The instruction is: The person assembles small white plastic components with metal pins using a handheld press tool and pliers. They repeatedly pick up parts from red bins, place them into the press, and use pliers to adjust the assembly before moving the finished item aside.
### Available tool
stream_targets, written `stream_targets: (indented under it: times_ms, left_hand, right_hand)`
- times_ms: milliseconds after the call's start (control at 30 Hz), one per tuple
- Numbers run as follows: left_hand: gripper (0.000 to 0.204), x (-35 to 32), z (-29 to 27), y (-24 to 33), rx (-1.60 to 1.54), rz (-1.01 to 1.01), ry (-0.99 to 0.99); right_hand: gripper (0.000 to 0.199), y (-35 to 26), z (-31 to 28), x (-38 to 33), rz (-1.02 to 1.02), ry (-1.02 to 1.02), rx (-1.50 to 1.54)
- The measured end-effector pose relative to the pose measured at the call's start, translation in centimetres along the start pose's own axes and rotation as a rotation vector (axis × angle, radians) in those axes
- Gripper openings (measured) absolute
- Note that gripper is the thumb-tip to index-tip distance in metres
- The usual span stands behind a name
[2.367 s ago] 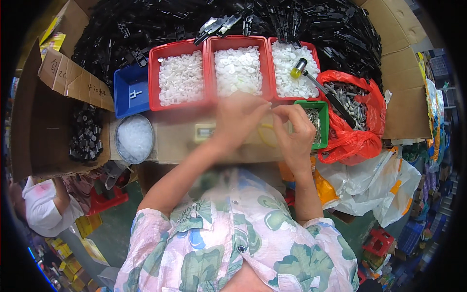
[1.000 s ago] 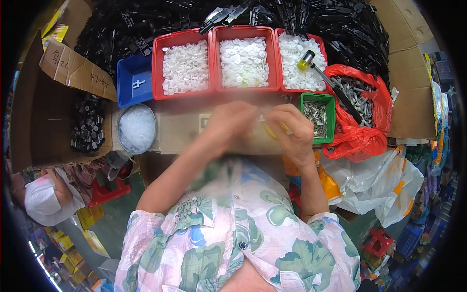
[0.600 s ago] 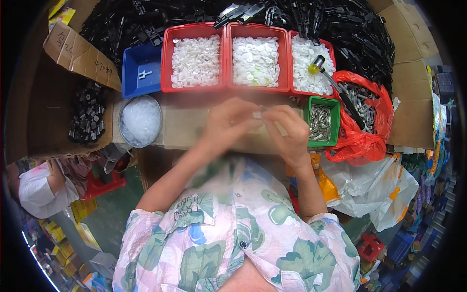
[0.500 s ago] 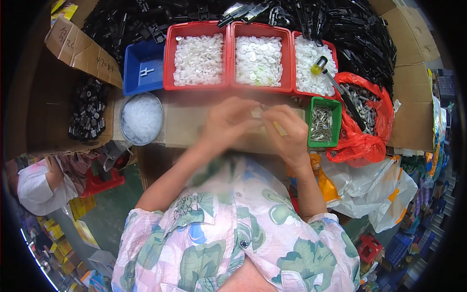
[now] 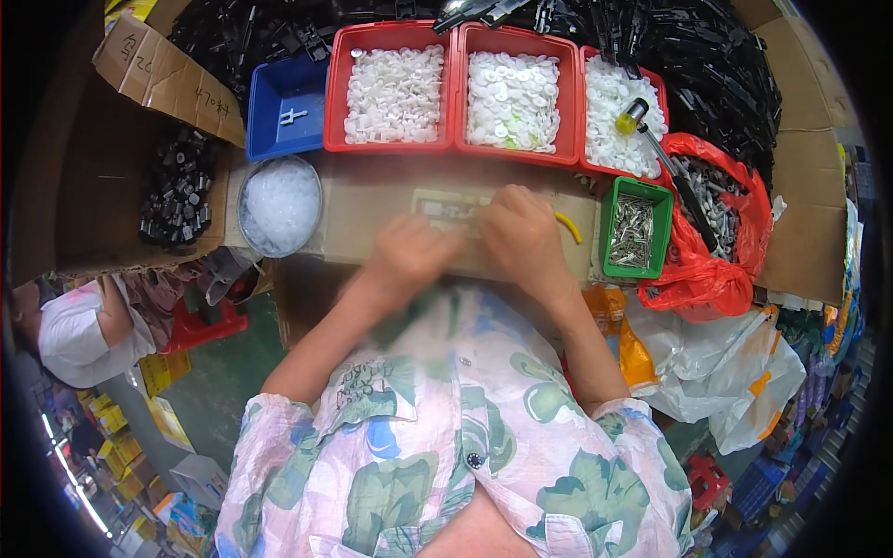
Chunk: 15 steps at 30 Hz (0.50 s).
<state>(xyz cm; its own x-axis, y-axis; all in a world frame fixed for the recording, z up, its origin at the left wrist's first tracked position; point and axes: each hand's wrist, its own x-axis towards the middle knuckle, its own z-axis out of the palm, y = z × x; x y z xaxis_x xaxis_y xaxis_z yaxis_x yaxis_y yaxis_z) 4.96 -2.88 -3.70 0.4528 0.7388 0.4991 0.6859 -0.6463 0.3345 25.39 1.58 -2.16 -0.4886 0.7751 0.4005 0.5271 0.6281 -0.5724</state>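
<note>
My left hand [image 5: 409, 256], smeared by motion, is low over the near side of the cardboard work surface [image 5: 358, 200]; I cannot tell what its fingers do. Close beside it, my right hand [image 5: 523, 232] is curled closed, knuckles up, and whatever it may hold is hidden beneath. A pale, cream-coloured flat block [image 5: 433, 203] with small white pieces on it lies just beyond my hands, partly covered by the right one. A curved yellow handle [image 5: 569, 228] shows to the right of my right hand; the rest of that tool is hidden.
Along the back, red bins [image 5: 391, 139] hold small white plastic parts, beside a blue bin [image 5: 284, 135]. A metal bowl [image 5: 279, 209] stands left. Right are a green bin [image 5: 633, 228] of metal pins, a red plastic bag [image 5: 712, 288] of hardware and a screwdriver [image 5: 684, 191]. Black parts [image 5: 716, 93] heap behind.
Both hands have come down from a raised position where their fingertips met, and they are now lower and farther apart. The cream block and the yellow handle are now uncovered. The view has shifted slightly.
</note>
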Motion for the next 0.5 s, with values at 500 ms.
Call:
stream_targets:
  times_ms: [500]
  left_hand:
    - [0.032, 0.0, 1.1, -0.5, 0.045, 0.045, 0.006]
  right_hand:
    - [0.012, -0.2, -0.2, 0.6, 0.115, -0.067, 0.103]
